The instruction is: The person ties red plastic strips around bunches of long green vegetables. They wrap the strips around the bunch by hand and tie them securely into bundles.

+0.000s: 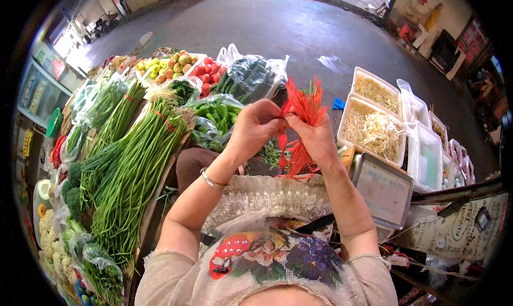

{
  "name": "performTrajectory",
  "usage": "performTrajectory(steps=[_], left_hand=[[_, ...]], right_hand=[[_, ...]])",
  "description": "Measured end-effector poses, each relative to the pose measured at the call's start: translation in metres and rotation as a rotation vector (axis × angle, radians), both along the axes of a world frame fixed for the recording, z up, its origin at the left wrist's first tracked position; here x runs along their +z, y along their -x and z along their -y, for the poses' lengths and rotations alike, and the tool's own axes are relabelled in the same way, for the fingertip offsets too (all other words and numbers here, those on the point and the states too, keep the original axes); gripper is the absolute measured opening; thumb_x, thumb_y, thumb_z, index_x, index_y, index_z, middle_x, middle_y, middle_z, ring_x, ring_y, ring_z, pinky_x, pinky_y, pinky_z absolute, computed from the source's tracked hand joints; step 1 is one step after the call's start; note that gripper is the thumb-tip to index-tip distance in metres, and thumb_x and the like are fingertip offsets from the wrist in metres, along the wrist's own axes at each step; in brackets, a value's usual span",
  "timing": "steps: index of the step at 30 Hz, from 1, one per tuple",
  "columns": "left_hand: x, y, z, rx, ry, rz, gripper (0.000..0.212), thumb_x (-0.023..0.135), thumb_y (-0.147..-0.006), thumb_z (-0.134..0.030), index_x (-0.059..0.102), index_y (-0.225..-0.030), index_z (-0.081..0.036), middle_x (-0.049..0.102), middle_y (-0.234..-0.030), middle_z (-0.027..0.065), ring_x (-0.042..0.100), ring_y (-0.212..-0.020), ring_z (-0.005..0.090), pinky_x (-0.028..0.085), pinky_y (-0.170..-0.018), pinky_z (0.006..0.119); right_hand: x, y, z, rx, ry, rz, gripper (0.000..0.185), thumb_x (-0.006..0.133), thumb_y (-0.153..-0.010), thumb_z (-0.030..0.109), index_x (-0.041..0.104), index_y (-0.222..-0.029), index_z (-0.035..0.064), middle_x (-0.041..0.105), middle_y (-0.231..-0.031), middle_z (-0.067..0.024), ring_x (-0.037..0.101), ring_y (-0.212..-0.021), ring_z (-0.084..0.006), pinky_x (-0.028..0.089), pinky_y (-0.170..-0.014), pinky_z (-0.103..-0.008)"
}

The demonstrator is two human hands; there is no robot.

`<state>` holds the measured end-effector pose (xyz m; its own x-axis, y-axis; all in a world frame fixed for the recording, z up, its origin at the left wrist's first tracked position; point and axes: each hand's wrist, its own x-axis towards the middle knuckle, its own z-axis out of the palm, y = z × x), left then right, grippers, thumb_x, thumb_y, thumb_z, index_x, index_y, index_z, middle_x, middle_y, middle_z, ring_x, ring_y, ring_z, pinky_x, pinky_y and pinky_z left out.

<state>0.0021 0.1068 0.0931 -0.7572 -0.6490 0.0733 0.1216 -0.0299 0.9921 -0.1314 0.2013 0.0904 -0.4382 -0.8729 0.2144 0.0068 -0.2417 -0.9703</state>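
Observation:
My right hand (314,131) is closed around a bunch of red plastic strips or netting (306,101), with green stalk ends showing at its top. Close beside it, my left hand (260,125) pinches a red strand between thumb and fingers, and the two hands meet at the bunch. Loose red ends hang below my right hand, over my lap. Whether the green stalks run all the way through the red material cannot be seen. Under the hands lie scattered green leaves or trimmings (270,153). Left of them rests a plastic bag of green peppers (220,115).
Long beans (132,178), broccoli (73,190), cauliflower (50,230), apples (176,65), tomatoes (207,75) and bagged cucumbers (244,79) cover the stall on the left. On the right stand white tubs of bean sprouts (370,127) and a metal-rimmed scale or tray (382,190).

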Motion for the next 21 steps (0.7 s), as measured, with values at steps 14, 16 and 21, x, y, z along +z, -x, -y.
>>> performTrajectory(steps=[14, 16, 21], left_hand=[[-0.011, -0.002, -0.001, 0.173, -0.166, -0.193, 0.008, 0.057, -0.088, -0.008, 0.061, -0.089, -0.001, 0.065, -0.087, 0.0071, 0.062, -0.074, 0.0135, 0.053, -0.063, 0.027], [-0.014, -0.021, 0.020, 0.189, -0.388, -0.272, 0.008, 0.055, -0.089, -0.006, 0.060, -0.092, -0.001, 0.066, -0.090, 0.0108, 0.065, -0.082, 0.0180, 0.054, -0.063, 0.029], [-0.036, -0.104, 0.089, 0.401, -0.574, -0.456, 0.013, 0.052, -0.089, -0.005, 0.059, -0.094, 0.005, 0.065, -0.093, 0.0161, 0.064, -0.093, 0.0261, 0.056, -0.081, 0.034]], right_hand=[[-0.032, 0.032, 0.003, -0.183, -0.014, 0.094, 0.019, 0.059, -0.086, 0.015, 0.060, -0.100, 0.0020, 0.062, -0.079, -0.0015, 0.057, -0.071, -0.0095, 0.047, -0.065, -0.0257], [-0.033, 0.058, -0.003, -0.179, 0.067, 0.460, 0.019, 0.056, -0.089, 0.017, 0.059, -0.101, 0.0028, 0.063, -0.084, -0.0047, 0.060, -0.074, -0.0131, 0.048, -0.067, -0.0268], [-0.026, 0.122, -0.033, -0.460, 0.390, 0.854, 0.008, 0.049, -0.091, 0.010, 0.055, -0.089, 0.0046, 0.058, -0.074, -0.0034, 0.058, -0.066, -0.0152, 0.047, -0.064, -0.0284]])
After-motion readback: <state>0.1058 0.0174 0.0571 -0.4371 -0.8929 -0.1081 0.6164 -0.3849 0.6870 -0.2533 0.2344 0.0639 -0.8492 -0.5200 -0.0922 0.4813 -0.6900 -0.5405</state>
